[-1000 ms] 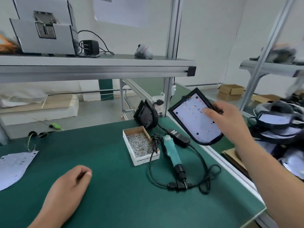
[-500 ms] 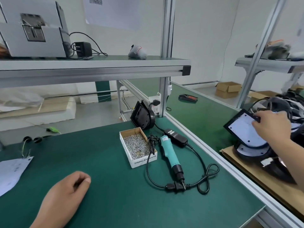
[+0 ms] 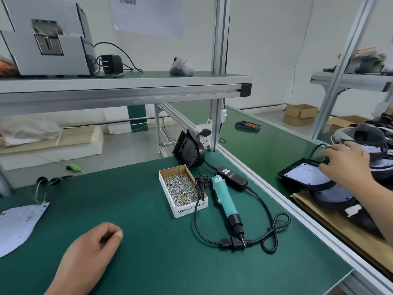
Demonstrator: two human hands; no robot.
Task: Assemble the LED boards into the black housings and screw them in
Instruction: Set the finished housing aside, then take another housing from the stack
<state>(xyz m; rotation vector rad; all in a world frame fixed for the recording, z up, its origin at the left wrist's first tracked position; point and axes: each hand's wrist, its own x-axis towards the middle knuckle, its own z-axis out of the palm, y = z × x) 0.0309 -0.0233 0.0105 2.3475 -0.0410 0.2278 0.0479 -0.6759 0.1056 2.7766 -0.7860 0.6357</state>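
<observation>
Reaching to the side bench, the right hand (image 3: 348, 165) lies over the far corner of a black housing (image 3: 297, 183) with its LED board (image 3: 306, 174) fitted, atop a stack (image 3: 333, 196) of housings; whether its fingers grip cannot be told. The left hand (image 3: 91, 252) rests on the table (image 3: 148, 262), loosely curled, holding nothing. Between the hands lie the screwdriver (image 3: 223, 201) and screw box (image 3: 182, 188). A loose board (image 3: 19, 222) lies left of the left hand.
</observation>
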